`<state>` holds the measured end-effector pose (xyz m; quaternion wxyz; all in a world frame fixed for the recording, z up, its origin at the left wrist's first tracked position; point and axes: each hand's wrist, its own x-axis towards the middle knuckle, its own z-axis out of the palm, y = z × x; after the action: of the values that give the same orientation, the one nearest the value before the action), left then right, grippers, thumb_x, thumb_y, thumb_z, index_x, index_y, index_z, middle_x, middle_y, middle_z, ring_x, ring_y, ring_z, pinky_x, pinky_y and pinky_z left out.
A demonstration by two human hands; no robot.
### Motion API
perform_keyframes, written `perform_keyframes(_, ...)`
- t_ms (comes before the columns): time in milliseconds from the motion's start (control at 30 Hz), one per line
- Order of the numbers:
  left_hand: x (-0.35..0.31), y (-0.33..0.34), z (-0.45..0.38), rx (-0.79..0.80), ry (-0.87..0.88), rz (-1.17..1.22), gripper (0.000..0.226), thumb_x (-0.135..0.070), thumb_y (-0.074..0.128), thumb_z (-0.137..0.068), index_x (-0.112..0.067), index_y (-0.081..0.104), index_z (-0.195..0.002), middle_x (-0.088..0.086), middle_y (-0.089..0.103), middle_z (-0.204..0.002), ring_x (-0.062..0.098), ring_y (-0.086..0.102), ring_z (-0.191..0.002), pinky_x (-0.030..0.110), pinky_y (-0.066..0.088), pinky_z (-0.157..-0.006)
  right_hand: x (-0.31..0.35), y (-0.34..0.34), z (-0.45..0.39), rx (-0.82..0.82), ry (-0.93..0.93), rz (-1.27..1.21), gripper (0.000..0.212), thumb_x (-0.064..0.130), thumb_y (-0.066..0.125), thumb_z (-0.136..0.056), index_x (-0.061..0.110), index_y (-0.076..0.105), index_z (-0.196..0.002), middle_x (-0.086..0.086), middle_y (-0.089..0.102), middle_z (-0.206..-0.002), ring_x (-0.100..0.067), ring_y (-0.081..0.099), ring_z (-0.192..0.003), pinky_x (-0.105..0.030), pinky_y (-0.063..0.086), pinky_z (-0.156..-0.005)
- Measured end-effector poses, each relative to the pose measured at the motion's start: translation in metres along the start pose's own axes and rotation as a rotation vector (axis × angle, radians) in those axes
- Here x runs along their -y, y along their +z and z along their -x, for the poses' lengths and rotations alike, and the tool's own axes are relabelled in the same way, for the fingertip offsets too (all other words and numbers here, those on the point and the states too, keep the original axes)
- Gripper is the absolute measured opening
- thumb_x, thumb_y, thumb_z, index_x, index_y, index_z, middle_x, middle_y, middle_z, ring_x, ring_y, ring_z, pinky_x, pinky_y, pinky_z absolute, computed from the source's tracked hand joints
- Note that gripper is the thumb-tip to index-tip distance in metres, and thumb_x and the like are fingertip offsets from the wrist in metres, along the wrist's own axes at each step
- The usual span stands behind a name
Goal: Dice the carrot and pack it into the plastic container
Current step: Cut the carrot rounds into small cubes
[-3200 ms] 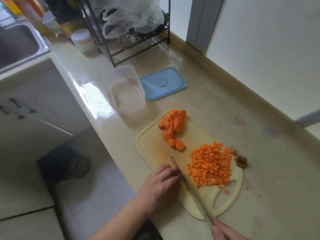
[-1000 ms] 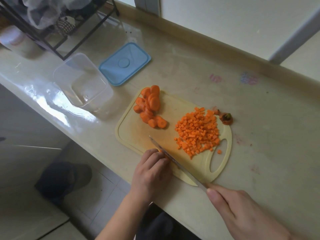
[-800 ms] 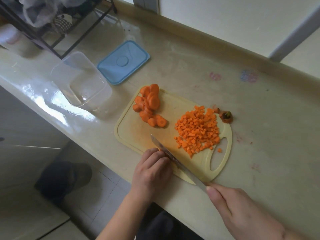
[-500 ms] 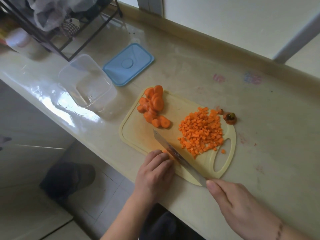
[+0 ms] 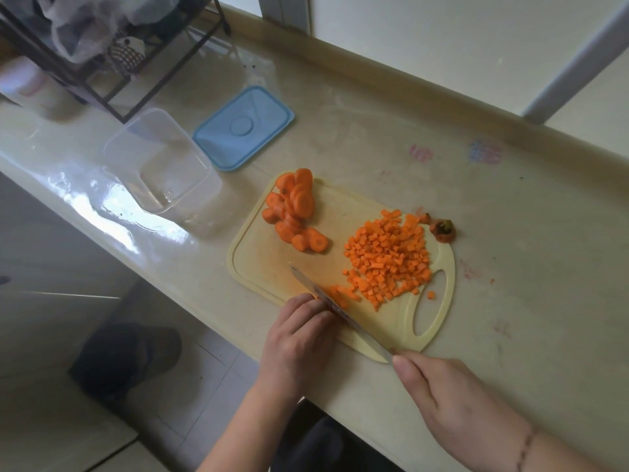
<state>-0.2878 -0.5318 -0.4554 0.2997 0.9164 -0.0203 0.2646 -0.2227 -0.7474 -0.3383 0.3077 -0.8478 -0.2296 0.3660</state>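
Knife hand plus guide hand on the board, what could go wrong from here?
1. The left hand has its fingers curled right against the knife blade over the carrot strips; a slip could nick a finger.
2. The cutting board sits near the counter's front edge, so it might shift under chopping.
3. The diced carrot pile reaches the board's handle hole; one cube already sits apart and more may scatter.

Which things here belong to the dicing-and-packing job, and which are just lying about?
Job: knife, cutting board, carrot rounds, diced carrot, plastic container, blue lid.
Lying about: carrot top, wire rack, plastic bag.
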Motion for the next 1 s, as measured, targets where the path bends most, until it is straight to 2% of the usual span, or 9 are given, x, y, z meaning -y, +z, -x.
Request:
perform_keyframes(133, -0.001, -0.002, 0.001, -0.003, 0.010, 0.014, 0.026, -0.017, 0.059, -0.103, -0.001, 0.077, -0.093, 0.009, 0.073, -0.104, 0.024, 0.064, -0.104, 0.031, 0.055, -0.091, 0.002, 0.003, -0.014, -0.044, -0.058, -0.051, 0.054, 0.068, 0.015, -0.090, 0.025, 0.043, -0.073, 0.001, 0.051, -0.064, -0.013, 0.049, -0.059, -0.038, 0.040, -0.060)
perform_keyframes(267, -0.002, -0.002, 0.002, -0.024, 0.028, -0.010, 0.028, -0.017, 0.059, -0.102, 0.001, 0.076, -0.091, 0.011, 0.073, -0.100, 0.027, 0.064, -0.098, 0.033, 0.055, -0.087, 0.004, -0.004, -0.002, -0.034, -0.032, -0.088, 0.046, 0.066, 0.019, -0.090, 0.032, 0.044, -0.072, -0.002, 0.049, -0.063, -0.011, 0.045, -0.056, -0.033, 0.037, -0.059)
perform_keyframes(400, -0.002, -0.004, 0.004, -0.024, 0.039, 0.009, 0.031, -0.015, 0.054, -0.105, 0.003, 0.076, -0.091, 0.012, 0.072, -0.098, 0.028, 0.064, -0.096, 0.036, 0.054, -0.086, 0.005, -0.006, 0.008, -0.017, -0.019, -0.081, 0.058, 0.070, 0.019, -0.087, 0.024, 0.055, -0.086, -0.001, 0.060, -0.071, -0.013, 0.055, -0.063, -0.029, 0.044, -0.064)
perform_keyframes(600, -0.001, -0.003, 0.006, -0.037, -0.003, 0.010, 0.027, -0.010, 0.057, -0.102, 0.004, 0.073, -0.086, 0.013, 0.071, -0.095, 0.030, 0.069, -0.093, 0.040, 0.057, -0.084, 0.000, -0.006, 0.011, 0.004, 0.011, -0.081, 0.059, 0.072, 0.018, -0.085, 0.035, 0.061, -0.103, 0.011, 0.067, -0.081, -0.003, 0.063, -0.078, -0.024, 0.049, -0.076)
perform_keyframes(733, 0.000, -0.002, 0.007, -0.052, -0.004, 0.020, 0.015, -0.003, 0.065, -0.095, 0.004, 0.074, -0.085, 0.012, 0.072, -0.095, 0.028, 0.070, -0.093, 0.040, 0.057, -0.085, -0.002, -0.001, 0.011, -0.004, 0.017, -0.037, 0.057, 0.075, 0.013, -0.084, 0.043, 0.058, -0.101, 0.022, 0.064, -0.076, 0.001, 0.061, -0.075, -0.022, 0.049, -0.073)
perform_keyframes(800, 0.000, -0.003, 0.006, -0.057, -0.015, 0.033, 0.021, -0.007, 0.062, -0.098, 0.003, 0.074, -0.084, 0.011, 0.073, -0.095, 0.026, 0.070, -0.094, 0.037, 0.057, -0.086, -0.002, 0.003, 0.006, -0.018, 0.001, 0.011, 0.061, 0.077, 0.007, -0.082, 0.044, 0.053, -0.106, 0.017, 0.066, -0.079, -0.002, 0.061, -0.078, -0.027, 0.050, -0.073)
perform_keyframes(900, -0.002, -0.002, 0.004, -0.069, -0.016, 0.037, 0.027, -0.010, 0.059, -0.101, 0.002, 0.074, -0.082, 0.010, 0.073, -0.094, 0.025, 0.070, -0.093, 0.034, 0.057, -0.085, 0.006, 0.005, -0.006, -0.026, -0.049, -0.009, 0.037, 0.068, 0.011, -0.088, 0.055, 0.046, -0.084, 0.016, 0.059, -0.069, -0.007, 0.055, -0.065, -0.029, 0.043, -0.060)
perform_keyframes(1000, -0.002, -0.003, 0.004, -0.053, -0.017, 0.068, 0.028, -0.009, 0.057, -0.101, 0.003, 0.072, -0.081, 0.011, 0.071, -0.092, 0.026, 0.069, -0.092, 0.035, 0.057, -0.083, 0.015, 0.001, -0.010, -0.019, -0.064, -0.068, 0.031, 0.061, 0.020, -0.091, 0.053, 0.046, -0.076, 0.014, 0.054, -0.064, -0.010, 0.049, -0.059, -0.030, 0.037, -0.058)
